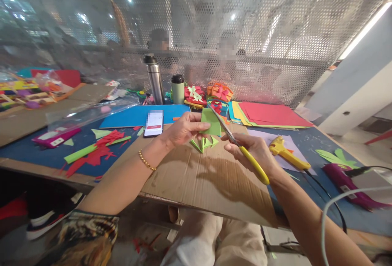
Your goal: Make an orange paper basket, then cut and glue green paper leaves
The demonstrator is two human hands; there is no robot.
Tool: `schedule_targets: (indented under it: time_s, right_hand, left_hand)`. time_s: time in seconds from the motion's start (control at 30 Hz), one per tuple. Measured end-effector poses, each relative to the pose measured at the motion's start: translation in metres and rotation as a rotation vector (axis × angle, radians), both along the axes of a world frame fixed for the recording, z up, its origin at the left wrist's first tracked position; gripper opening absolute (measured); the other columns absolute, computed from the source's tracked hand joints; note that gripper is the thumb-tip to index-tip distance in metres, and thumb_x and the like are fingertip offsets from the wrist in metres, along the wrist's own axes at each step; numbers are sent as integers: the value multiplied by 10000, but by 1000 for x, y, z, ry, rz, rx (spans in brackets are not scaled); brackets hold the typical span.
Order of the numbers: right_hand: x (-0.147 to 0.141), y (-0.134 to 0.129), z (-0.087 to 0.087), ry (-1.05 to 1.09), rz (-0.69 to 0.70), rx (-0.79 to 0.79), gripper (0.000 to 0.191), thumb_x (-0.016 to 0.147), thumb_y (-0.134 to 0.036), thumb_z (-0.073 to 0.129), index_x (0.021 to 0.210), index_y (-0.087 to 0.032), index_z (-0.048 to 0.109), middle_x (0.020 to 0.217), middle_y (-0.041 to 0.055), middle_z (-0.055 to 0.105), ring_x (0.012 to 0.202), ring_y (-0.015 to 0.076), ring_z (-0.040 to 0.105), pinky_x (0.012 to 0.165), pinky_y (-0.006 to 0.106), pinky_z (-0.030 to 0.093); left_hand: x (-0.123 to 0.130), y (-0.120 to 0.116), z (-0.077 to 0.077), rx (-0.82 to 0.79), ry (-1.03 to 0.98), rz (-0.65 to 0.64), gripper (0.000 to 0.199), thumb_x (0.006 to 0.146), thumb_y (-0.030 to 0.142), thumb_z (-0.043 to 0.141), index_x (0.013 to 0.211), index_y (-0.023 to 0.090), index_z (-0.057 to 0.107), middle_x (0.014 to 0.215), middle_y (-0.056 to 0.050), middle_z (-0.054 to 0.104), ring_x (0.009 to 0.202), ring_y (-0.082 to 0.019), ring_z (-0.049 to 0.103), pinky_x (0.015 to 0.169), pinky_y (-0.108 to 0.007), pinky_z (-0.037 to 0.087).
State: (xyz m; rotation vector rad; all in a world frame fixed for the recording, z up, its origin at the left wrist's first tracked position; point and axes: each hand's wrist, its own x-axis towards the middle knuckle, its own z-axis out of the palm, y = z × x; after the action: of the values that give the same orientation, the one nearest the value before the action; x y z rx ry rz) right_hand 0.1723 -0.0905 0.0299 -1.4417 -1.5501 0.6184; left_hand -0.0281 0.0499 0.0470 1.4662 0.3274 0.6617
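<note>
2 bare hands meet above a sheet of brown cardboard [196, 176] that covers the near edge of the work table. The left hand [183, 129] is closed in a pinch, thumb and fingers gripping a folded piece of green paper [210, 121] held up just over the cardboard. The right hand [252, 149] is wrapped around the yellow handles of a pair of scissors [241, 147], whose blades reach up and left to the edge of the green paper; how far the blades are parted cannot be told. Below the paper, a small cluster of green paper cut-outs [204, 142] lies on the cardboard.

Just right of the right hand lies a yellow glue gun [286, 151] with a black cord, and farther right a purple glue gun [346, 182] beside green paper leaves [335, 156]. Behind the hands sit a phone [153, 123], a steel flask [154, 79], a green mug [178, 89], folded red and orange paper pieces [219, 91] and a stack of coloured sheets [269, 114]. Red and green paper scraps [98, 151] are strewn at left. A perforated metal screen [275, 45] closes off the back of the table, with 2 people seated behind it.
</note>
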Motion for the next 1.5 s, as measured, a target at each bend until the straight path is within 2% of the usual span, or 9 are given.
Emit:
schedule_targets:
  time_s: [0.37,0.53,0.7,0.8,0.9,1.17,1.37,1.43,1.5]
  right_hand:
    - [4,6,-5,91,-30,-31,745,723,-845,790,975,-144,806,515,-82,372,434,81,289,421,251,211]
    - [16,12,-4,135,-183,-8,799,711,-869,765,1072,-156,792,547,-59,482,406,103,370,408,258,271]
    - [32,23,-1,-286,-413,-18,530,800,-700,756,944,-191,791,693,29,671,647,202,631,597,295,433]
    - [33,30,1,-562,-495,-191,398,938,-479,629,1171,-205,799,900,82,795,854,268,749,710,319,489]
    - [28,32,0,-704,-526,-340,454,997,-354,513,1330,-170,760,1098,156,833,1028,308,787,791,336,515]
    - [8,35,-6,-856,-567,-486,465,1028,-293,493,1302,-27,758,1221,347,780,1167,437,782,910,461,555]
    - [7,32,10,-851,-467,-457,291,955,-280,687,1106,-86,842,1172,300,814,1167,445,778,942,487,567]
    - [11,30,24,-800,-459,-379,332,1006,-318,640,1181,-109,831,1195,275,815,1193,423,771,962,489,569]
    - [14,31,36,-723,-416,-285,383,1071,-326,540,1317,-177,793,1199,185,833,1172,329,787,957,415,585]
  left_hand:
    - [1,2,-4,6,11,-26,323,680,386,937,767,139,748,684,-7,677,554,-82,583,492,-211,380]
    - [6,3,-8,-27,-8,9,356,659,384,949,812,122,763,730,-28,709,596,-94,610,514,-213,415]
    - [13,4,-15,-27,-34,135,353,647,355,973,797,125,752,725,-29,720,587,-89,611,516,-213,424]
    - [16,4,-20,16,-1,211,270,756,327,913,793,124,740,719,-38,733,552,-81,607,521,-217,438]
    - [20,4,-24,20,8,227,239,845,298,862,808,125,702,758,-52,757,500,-71,603,522,-226,457]
    - [26,0,-32,-74,24,139,202,917,272,812,925,87,731,922,-161,828,513,-120,691,502,-246,483]
    - [29,4,-37,-137,-12,69,189,923,255,803,937,71,759,1018,-202,841,562,-142,736,530,-247,522]
    - [29,6,-39,-152,-23,36,206,908,269,828,933,77,757,1013,-195,843,569,-147,742,549,-251,544]
    - [28,7,-40,-160,-33,2,241,886,290,861,949,82,757,991,-186,845,570,-155,745,569,-263,567]
